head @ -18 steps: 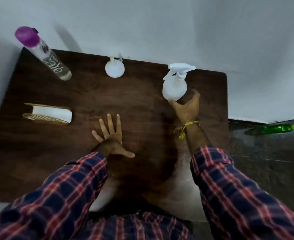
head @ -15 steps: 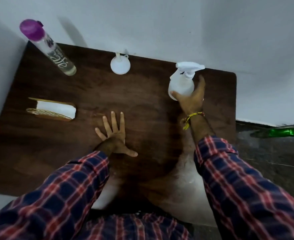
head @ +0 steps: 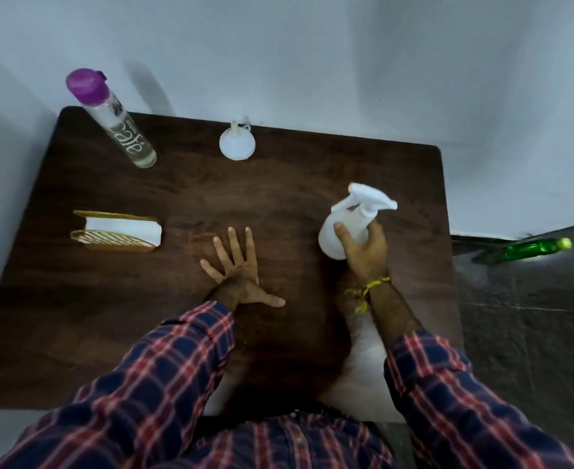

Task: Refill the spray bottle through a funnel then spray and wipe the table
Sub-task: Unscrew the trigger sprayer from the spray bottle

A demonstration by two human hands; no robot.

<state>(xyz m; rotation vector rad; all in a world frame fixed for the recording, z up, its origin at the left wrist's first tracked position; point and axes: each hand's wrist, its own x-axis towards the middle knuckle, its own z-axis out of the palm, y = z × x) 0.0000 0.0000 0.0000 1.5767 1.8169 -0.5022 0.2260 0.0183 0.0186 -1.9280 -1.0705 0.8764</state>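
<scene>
1 spray bottle (head: 349, 228), its nozzle blurred, is gripped by the right hand (head: 366, 253) over the table (head: 278, 198); 1 funnel (head: 237, 143) is seen beyond. Flat, spread fingers mark the left hand (head: 236, 272).

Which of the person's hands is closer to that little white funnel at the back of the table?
The left. The left hand lies flat on the table almost straight in front of the funnel. The right hand, gripping the spray bottle, sits farther off to the funnel's right.
</scene>
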